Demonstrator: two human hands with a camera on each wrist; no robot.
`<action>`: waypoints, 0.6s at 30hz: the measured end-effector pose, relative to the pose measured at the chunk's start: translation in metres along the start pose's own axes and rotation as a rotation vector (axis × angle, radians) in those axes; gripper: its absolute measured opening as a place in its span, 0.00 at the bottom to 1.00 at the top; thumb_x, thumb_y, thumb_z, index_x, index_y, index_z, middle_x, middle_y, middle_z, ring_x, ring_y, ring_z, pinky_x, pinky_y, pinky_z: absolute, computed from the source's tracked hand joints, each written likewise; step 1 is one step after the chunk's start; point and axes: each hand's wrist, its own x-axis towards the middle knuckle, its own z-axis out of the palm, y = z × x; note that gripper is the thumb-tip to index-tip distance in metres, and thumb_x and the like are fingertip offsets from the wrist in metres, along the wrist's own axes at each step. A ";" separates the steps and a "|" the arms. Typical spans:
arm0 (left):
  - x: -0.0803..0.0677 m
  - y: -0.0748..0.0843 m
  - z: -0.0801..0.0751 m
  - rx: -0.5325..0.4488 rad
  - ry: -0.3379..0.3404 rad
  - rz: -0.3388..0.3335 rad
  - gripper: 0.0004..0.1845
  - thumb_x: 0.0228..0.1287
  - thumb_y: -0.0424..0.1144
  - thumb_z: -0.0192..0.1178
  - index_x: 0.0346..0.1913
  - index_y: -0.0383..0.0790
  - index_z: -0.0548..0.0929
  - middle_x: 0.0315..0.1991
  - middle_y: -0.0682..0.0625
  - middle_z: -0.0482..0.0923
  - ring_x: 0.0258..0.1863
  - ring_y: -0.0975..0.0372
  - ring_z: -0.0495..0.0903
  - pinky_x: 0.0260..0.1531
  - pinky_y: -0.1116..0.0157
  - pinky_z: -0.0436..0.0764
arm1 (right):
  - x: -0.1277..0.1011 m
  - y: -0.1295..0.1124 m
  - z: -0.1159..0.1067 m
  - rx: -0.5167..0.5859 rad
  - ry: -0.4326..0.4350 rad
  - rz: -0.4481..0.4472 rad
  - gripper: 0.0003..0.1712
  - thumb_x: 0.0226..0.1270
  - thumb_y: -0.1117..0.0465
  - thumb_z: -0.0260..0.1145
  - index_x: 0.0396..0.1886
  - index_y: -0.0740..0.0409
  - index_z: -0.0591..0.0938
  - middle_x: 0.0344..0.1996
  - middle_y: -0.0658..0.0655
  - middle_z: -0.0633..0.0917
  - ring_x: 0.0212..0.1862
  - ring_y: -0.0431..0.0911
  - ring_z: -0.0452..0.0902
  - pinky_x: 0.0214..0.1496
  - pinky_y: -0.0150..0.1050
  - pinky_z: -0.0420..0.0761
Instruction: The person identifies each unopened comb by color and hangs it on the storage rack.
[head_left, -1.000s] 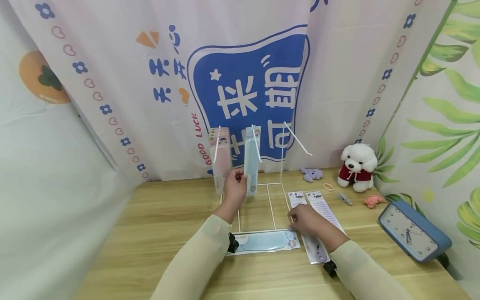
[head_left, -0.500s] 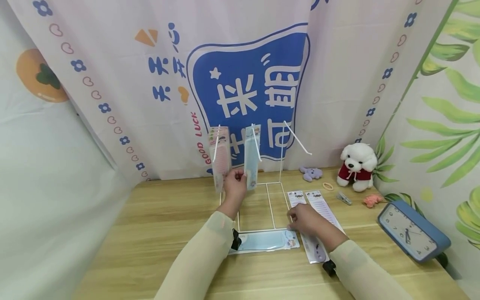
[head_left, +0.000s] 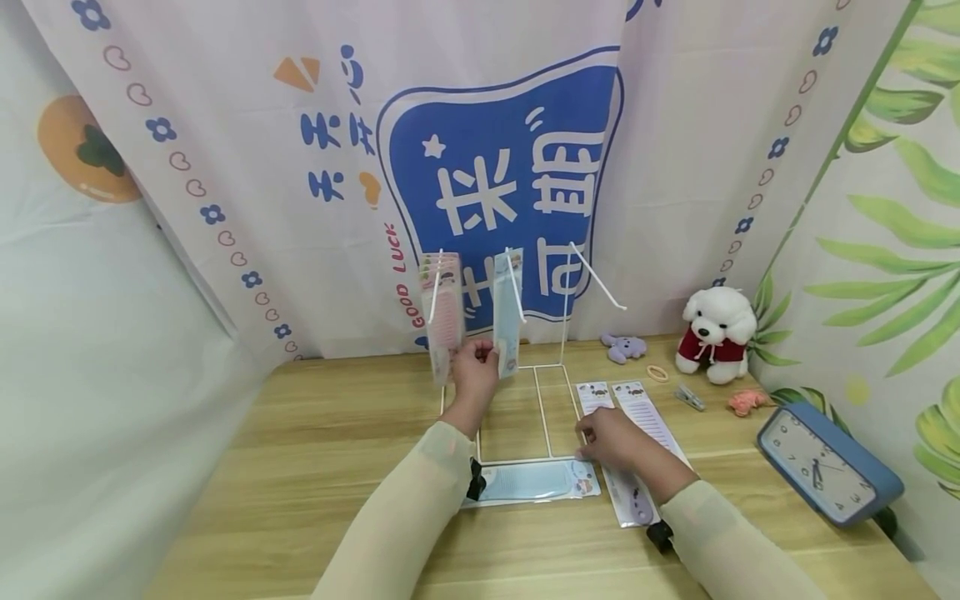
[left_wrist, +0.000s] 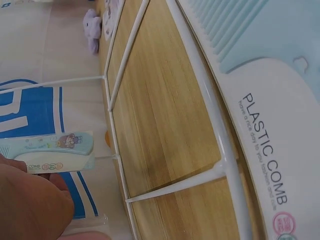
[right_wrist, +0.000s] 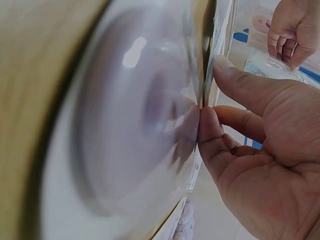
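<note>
My left hand (head_left: 476, 371) pinches the lower left edge of a packaged blue plastic comb (head_left: 508, 312), which hangs on the middle hook of a white wire rack (head_left: 513, 461). Pink packaged combs (head_left: 444, 321) hang on the left hook. Another blue comb package (head_left: 528, 482) lies along the rack's front. Lower right, my right hand (head_left: 609, 440) rests by the rack's front corner, over a packaged purple comb (head_left: 626, 496). Its thumb and index fingertips stand apart in the right wrist view; whether they grip a thin edge is unclear. A second purple comb package (head_left: 648, 417) lies beside it.
The rack's right hook (head_left: 600, 279) sticks out bare. Along the right side lie a purple toy (head_left: 624, 347), a hair tie (head_left: 657, 373), a clip (head_left: 690, 397) and an orange toy (head_left: 747, 402). A plush dog (head_left: 716, 333) and a blue clock (head_left: 828, 462) stand there.
The hanging blue comb has risen slightly and its lower end has tilted a little to the right, with my left hand still at its edge. My right hand has stayed in place.
</note>
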 end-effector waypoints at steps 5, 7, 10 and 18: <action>0.000 0.000 -0.002 0.000 -0.017 -0.024 0.05 0.76 0.29 0.64 0.49 0.33 0.85 0.46 0.41 0.85 0.47 0.53 0.83 0.53 0.56 0.87 | -0.001 0.001 0.000 -0.018 0.010 -0.025 0.18 0.66 0.59 0.82 0.53 0.59 0.90 0.36 0.51 0.85 0.41 0.45 0.77 0.48 0.46 0.82; 0.000 0.001 -0.002 0.004 -0.017 -0.006 0.06 0.76 0.29 0.65 0.50 0.33 0.86 0.46 0.40 0.86 0.46 0.53 0.83 0.52 0.56 0.87 | -0.001 0.002 0.000 -0.028 0.021 -0.041 0.18 0.65 0.60 0.82 0.52 0.59 0.91 0.35 0.50 0.84 0.40 0.44 0.76 0.47 0.45 0.82; -0.002 0.003 -0.004 0.007 -0.025 0.013 0.06 0.75 0.28 0.65 0.50 0.33 0.86 0.46 0.40 0.86 0.45 0.53 0.83 0.50 0.58 0.87 | -0.002 0.001 -0.001 -0.032 0.028 -0.056 0.17 0.65 0.60 0.82 0.51 0.59 0.91 0.34 0.50 0.84 0.39 0.44 0.76 0.46 0.45 0.81; -0.015 -0.003 -0.017 0.029 -0.143 0.068 0.07 0.73 0.28 0.67 0.50 0.29 0.87 0.44 0.40 0.87 0.45 0.55 0.84 0.50 0.60 0.87 | -0.002 0.000 0.000 -0.025 0.015 -0.030 0.19 0.66 0.60 0.82 0.54 0.60 0.90 0.37 0.51 0.85 0.41 0.45 0.77 0.49 0.47 0.83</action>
